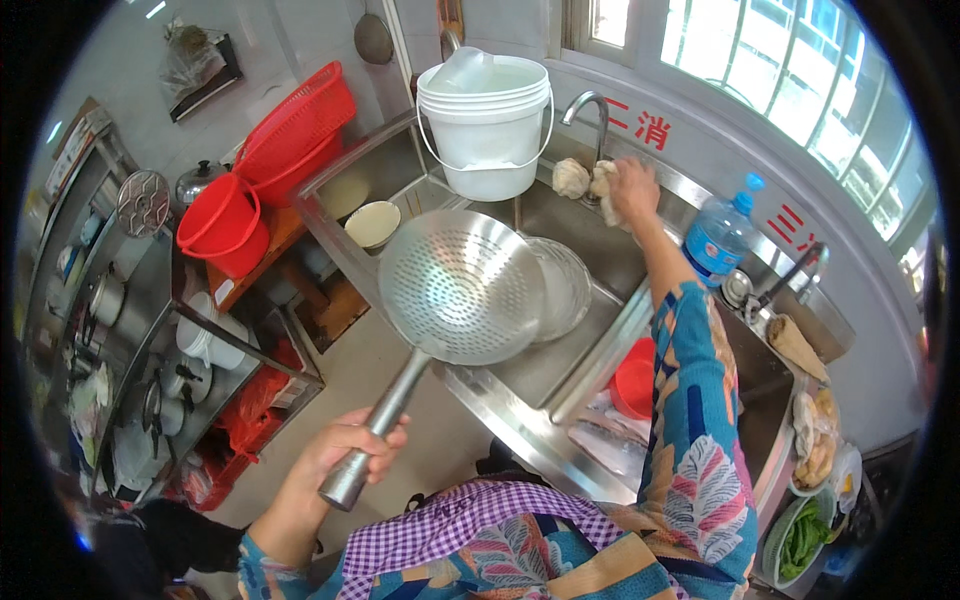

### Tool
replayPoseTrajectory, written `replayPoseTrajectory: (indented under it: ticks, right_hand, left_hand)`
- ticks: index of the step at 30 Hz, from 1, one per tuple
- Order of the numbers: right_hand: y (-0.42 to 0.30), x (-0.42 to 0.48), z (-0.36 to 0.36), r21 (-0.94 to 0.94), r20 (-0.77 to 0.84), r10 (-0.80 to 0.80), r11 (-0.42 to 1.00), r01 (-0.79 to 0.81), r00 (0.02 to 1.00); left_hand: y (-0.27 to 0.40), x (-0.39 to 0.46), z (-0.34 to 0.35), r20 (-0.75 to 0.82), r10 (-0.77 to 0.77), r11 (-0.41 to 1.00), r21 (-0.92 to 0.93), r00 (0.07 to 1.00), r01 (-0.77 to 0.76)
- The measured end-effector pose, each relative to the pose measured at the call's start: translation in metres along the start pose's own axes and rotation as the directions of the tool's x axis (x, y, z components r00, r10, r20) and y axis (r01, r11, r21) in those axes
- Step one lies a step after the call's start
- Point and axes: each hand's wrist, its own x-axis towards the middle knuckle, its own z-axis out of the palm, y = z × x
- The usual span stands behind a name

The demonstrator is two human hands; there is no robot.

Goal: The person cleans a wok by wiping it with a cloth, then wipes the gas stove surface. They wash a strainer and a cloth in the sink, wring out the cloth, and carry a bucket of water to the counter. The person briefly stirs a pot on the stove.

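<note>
A large perforated metal strainer (469, 289) is held up over the near left part of the steel sink. My left hand (349, 450) is closed around its thick metal handle. Behind the sink, at the base of the curved faucet (602, 124), my right hand (636, 187) grips a pale cloth (606, 184). A second crumpled cloth (571, 178) lies just left of that faucet. Partly hidden by the strainer, a round glass-like dish (570, 292) sits in the sink basin.
A white bucket (484, 142) stands at the sink's back left, near a bowl (373, 225). Red buckets and baskets (225, 225) are on the left. To the right stand a blue-capped plastic bottle (716, 236), another faucet (795, 277) and a basket of green vegetables (802, 544).
</note>
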Motion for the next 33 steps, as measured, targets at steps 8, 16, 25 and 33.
replayPoseTrajectory:
  ticks: [8,16,25,33]
  right_hand:
    - [0.028,0.022,0.053,-0.365,0.343,-0.125,0.895,0.255,0.931]
    - [0.042,-0.005,0.013,-0.241,0.143,-0.080,0.964,0.113,0.987]
    - [0.013,0.042,0.055,-0.464,0.175,-0.051,0.877,0.128,0.983]
    - [0.022,-0.041,0.055,-0.249,0.231,0.023,0.968,0.037,0.973]
  left_hand:
    - [0.059,0.123,-0.029,0.155,-0.253,0.967,0.082,0.955,0.243]
    - [0.116,0.196,-0.060,0.281,-0.451,0.890,0.208,0.847,0.405]
    - [0.139,0.259,-0.084,0.294,-0.580,0.806,0.339,0.760,0.484]
    - [0.156,0.304,-0.083,0.267,-0.511,0.856,0.073,0.817,0.511]
